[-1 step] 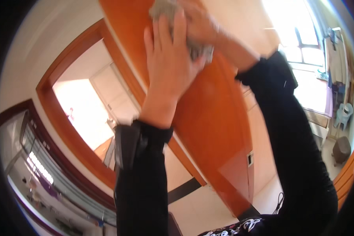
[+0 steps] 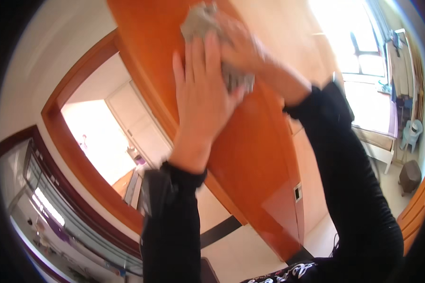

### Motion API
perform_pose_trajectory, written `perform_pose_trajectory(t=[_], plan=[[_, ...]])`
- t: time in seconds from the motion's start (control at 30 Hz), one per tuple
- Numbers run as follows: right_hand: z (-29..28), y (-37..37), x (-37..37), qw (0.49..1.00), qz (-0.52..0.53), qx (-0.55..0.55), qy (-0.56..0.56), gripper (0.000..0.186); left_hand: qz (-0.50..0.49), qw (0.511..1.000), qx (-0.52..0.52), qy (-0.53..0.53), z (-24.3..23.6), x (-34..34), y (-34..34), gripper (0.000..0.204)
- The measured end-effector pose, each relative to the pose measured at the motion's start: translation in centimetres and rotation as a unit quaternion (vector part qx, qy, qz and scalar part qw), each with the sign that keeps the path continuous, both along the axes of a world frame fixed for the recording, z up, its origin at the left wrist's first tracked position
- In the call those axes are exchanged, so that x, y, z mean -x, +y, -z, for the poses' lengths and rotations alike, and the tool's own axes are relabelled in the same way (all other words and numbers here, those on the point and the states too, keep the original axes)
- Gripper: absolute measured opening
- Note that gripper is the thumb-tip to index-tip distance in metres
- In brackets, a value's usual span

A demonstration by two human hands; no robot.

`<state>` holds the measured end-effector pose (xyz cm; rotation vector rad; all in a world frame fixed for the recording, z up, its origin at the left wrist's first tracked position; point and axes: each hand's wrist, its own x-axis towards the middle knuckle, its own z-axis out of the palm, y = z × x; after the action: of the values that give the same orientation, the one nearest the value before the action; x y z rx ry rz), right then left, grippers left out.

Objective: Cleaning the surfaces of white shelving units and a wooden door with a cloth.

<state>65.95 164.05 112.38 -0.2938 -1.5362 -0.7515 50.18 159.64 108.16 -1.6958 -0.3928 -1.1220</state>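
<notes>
A grey-beige cloth (image 2: 198, 22) lies bunched against the upper part of an orange-brown wooden door (image 2: 255, 141). My right hand (image 2: 241, 47) presses on the cloth from the right, its fingers bent over it and somewhat blurred. Just left of it, my left hand (image 2: 203, 89) is spread with straight fingers; the fingertips overlap the cloth's left side, and the thumb reaches toward its lower end. Part of the cloth is hidden behind both hands. Low on the door's right edge is a latch plate (image 2: 297, 192).
An open doorway with a wooden frame (image 2: 54, 106) stands on the left, a white door (image 2: 137, 120) beyond it. Far right are a bed (image 2: 375, 111), hanging clothes (image 2: 401, 70), a light blue chair (image 2: 412, 134) and a dark stool (image 2: 410, 177). A bright window (image 2: 366, 47) is behind.
Both hands and the cloth sit slightly lower in the picture. The whole view has shifted a little, and more of the cloth's upper end shows.
</notes>
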Motion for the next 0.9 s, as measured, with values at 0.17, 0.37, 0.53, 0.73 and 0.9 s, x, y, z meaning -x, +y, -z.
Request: perform_pose_trajectory(t=[0.17, 0.37, 0.53, 0.73, 0.9], plan=[[25.0, -1.9, -3.4, 0.997, 0.024, 0.075, -0.001, 0.066, -0.043, 0.965, 0.245, 0.088, 19.9, -1.9, -1.3, 0.094], [51.2, -8.3, -0.6, 0.943, 0.044, 0.331, -0.002, 0.059, -0.171, 0.865, 0.413, 0.23, 43.8, 2.0, -6.2, 0.044], [57.5, -9.3, -1.8, 0.906, 0.093, 0.392, -0.131, 0.045, -0.16, 0.815, 0.476, 0.288, 48.3, 1.8, -6.5, 0.041], [40.7, -6.2, -1.7, 0.983, 0.069, 0.168, -0.013, 0.042, -0.09, 0.91, 0.386, 0.119, 34.7, -0.5, -4.6, 0.065], [21.0, -2.9, 0.7, 0.997, 0.036, -0.04, 0.063, 0.034, -0.11, 0.978, 0.176, 0.012, 19.0, -0.3, -2.7, 0.071]])
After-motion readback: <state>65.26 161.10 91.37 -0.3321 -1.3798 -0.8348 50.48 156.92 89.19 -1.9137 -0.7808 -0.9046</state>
